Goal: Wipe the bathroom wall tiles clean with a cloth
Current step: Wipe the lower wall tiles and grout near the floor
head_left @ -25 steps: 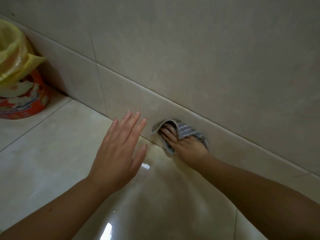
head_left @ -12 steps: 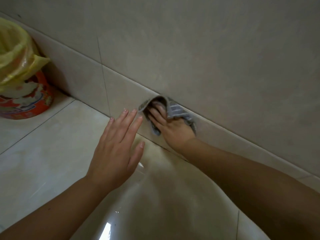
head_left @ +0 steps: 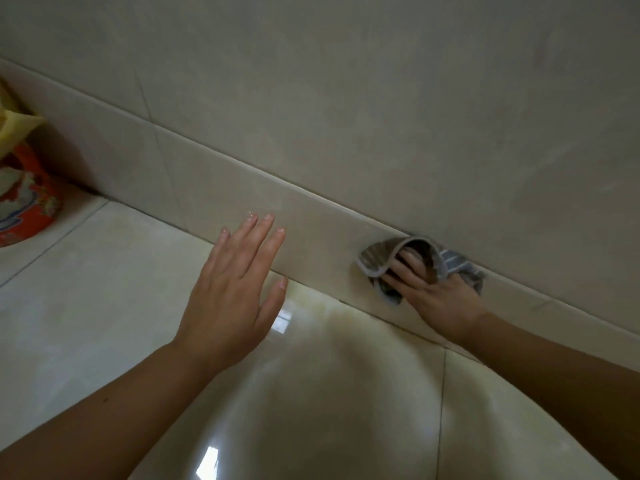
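Now the right hand (head_left: 440,299), fingers tucked into a crumpled striped grey cloth (head_left: 412,261), presses it farther right along the glossy beige skirting tile (head_left: 311,216); the left hand (head_left: 232,296) hovers flat, fingers spread, holding nothing.

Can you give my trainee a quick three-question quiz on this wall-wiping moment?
1. True or false: the left hand holds the cloth.
2. Which strip does the cloth press on? A) the low skirting tile where wall meets floor; B) the large wall tile high above it; C) the floor tile.
3. Fill in: the red printed bin with a yellow liner stands at the far ____ of the view.

Key
1. False: the right hand presses the cloth to the wall; the left is open, fingers spread, holding nothing.
2. A
3. left
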Action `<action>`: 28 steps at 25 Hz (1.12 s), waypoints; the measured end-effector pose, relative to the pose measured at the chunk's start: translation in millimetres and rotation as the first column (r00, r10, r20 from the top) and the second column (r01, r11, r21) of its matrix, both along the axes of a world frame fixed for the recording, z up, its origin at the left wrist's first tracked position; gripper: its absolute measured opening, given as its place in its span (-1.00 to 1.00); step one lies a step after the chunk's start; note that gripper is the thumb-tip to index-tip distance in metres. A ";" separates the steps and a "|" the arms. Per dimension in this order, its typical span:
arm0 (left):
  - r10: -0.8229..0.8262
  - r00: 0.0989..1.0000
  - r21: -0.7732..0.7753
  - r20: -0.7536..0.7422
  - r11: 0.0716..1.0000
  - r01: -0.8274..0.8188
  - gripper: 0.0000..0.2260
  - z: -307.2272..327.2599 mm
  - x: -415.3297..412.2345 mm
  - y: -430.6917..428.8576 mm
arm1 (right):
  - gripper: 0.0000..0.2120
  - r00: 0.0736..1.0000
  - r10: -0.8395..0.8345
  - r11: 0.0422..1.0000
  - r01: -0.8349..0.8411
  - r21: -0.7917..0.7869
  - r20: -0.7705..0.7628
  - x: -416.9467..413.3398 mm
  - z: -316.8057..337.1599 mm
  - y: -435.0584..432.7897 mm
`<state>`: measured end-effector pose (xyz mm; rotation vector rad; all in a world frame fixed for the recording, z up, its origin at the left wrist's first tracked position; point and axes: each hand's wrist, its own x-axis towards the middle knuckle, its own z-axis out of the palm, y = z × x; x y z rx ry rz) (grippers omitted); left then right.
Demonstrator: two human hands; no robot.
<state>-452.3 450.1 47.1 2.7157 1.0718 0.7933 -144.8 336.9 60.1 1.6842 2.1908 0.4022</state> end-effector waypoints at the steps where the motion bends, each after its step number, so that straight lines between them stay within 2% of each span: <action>1: -0.023 1.000 0.013 -0.003 1.000 0.023 -0.48 4.6 5.4 -2.2 | -0.43 1.000 0.014 0.999 -0.014 0.036 0.008 -1.7 7.3 2.5; 3: -0.055 0.998 0.047 -0.007 0.997 0.055 -0.48 14.6 10.8 -1.7 | -0.43 1.000 0.027 0.994 -0.025 0.108 -0.010 -11.2 11.9 21.1; 5: -0.062 0.998 0.073 -0.014 0.995 0.063 -0.48 22.3 11.6 4.1 | -0.45 0.997 0.038 0.993 -0.031 0.113 -0.060 -23.5 -4.9 42.4; 11: -0.054 0.993 0.059 -0.108 0.996 0.061 -0.48 -0.3 6.5 9.6 | -0.53 0.979 0.002 1.000 -0.008 -0.026 -0.202 -62.4 -100.1 88.8; 14: -0.073 0.987 0.048 -0.144 0.996 0.081 -0.48 -11.6 12.3 9.8 | -0.59 0.980 -0.095 0.986 0.067 -0.154 -0.177 -57.6 -134.4 85.7; 15: -0.075 0.987 0.044 -0.145 0.996 0.082 -0.48 -13.6 16.1 9.5 | -0.60 0.969 -0.174 0.956 0.123 -0.268 -0.177 -46.7 -135.7 71.9; 16: -0.080 0.986 0.042 -0.146 0.995 0.087 -0.48 -15.2 21.0 8.3 | -0.60 0.971 -0.181 0.945 0.128 -0.302 -0.156 -32.6 -134.2 52.2; 17: -0.090 0.985 0.038 -0.144 0.995 0.097 -0.48 -16.5 25.5 6.3 | -0.60 0.996 -0.030 0.993 0.020 -0.120 -0.084 -18.5 -136.6 32.9; 18: -0.101 0.985 0.035 -0.140 0.994 0.107 -0.48 -17.3 29.4 4.3 | -0.59 0.999 -0.014 0.996 0.010 -0.090 -0.050 -4.2 -131.1 15.5; 20: -0.117 0.984 0.037 -0.134 0.992 0.123 -0.48 -16.9 35.0 0.3 | -0.59 0.990 -0.095 0.995 0.092 -0.034 -0.106 20.4 -101.4 -23.4; 21: -0.123 0.983 0.041 -0.137 0.991 0.130 -0.48 -15.4 38.0 -2.6 | -0.59 0.944 -0.238 0.971 0.227 -0.076 -0.227 27.0 -82.6 -36.7; 22: -0.129 0.982 0.042 -0.137 0.990 0.136 -0.48 -13.4 41.0 -5.3 | -0.59 0.942 -0.233 0.972 0.221 -0.075 -0.241 36.8 -70.7 -46.8; 25: -0.147 0.981 0.061 -0.127 0.986 0.156 -0.48 -2.7 52.2 -12.8 | -0.51 0.985 -0.018 0.996 0.033 0.086 -0.171 49.1 -48.8 -50.5; 28: -0.145 0.981 0.085 -0.126 0.984 0.156 -0.48 8.4 61.3 -19.4 | -0.50 0.996 0.017 0.970 0.006 0.243 -0.091 27.1 -33.0 -27.7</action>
